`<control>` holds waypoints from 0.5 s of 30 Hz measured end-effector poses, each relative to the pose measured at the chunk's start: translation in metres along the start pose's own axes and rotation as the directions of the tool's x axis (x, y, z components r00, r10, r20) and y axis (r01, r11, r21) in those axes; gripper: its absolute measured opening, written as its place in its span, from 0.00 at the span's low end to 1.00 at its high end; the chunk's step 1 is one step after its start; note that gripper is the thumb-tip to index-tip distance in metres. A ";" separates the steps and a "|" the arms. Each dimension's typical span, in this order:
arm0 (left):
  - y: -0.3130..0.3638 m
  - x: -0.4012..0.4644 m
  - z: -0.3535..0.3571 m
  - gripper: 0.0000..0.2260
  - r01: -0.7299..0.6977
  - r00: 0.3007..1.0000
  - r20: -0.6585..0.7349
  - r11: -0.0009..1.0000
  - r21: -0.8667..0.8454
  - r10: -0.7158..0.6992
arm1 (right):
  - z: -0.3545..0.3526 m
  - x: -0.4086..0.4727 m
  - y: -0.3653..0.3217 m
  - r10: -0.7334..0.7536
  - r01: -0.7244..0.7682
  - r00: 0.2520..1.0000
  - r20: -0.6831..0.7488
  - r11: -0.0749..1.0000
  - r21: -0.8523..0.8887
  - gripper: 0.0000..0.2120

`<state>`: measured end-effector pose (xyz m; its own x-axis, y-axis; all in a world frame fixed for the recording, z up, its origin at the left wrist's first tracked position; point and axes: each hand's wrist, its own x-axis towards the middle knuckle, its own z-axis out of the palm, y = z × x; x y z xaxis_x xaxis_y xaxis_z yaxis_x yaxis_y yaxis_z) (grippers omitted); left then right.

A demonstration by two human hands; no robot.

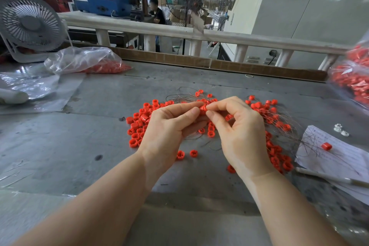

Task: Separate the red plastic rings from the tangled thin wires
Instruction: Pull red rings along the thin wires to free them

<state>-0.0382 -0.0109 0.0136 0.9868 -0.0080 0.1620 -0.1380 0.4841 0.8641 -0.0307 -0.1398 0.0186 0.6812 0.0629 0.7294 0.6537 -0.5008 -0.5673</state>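
My left hand (169, 124) and right hand (239, 128) meet over pile, both pinching one red ring (202, 109) between thumb and fingertips, held above grey table (60, 146). Ring sits dead centre, equally near both hands. Thin wires (185, 97) run from far side, trailing right across sheet of paper (339, 158). Loose rings (137, 126) heaped left, more right. Judge: open room for pulling apart lies near side, toward me; cardboard edge (219, 64) far.
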 end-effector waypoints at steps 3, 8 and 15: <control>0.001 0.000 -0.001 0.08 0.006 1.000 -0.010 1.000 -0.002 -0.006 | 0.000 0.000 0.000 0.003 -0.004 1.000 0.006 1.000 0.008 0.03; 0.001 0.000 0.000 0.08 -0.017 1.000 -0.009 1.000 -0.019 0.017 | -0.001 0.001 -0.002 -0.032 0.032 0.999 0.001 0.999 0.022 0.03; -0.002 0.000 -0.001 0.08 -0.046 0.999 0.005 0.999 -0.008 0.046 | 0.000 0.000 -0.002 0.021 -0.021 1.000 -0.001 0.998 0.052 0.03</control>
<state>-0.0374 -0.0111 0.0113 0.9789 0.0096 0.2041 -0.1824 0.4908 0.8520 -0.0317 -0.1386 0.0197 0.6946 0.0516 0.7175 0.6555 -0.4561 -0.6019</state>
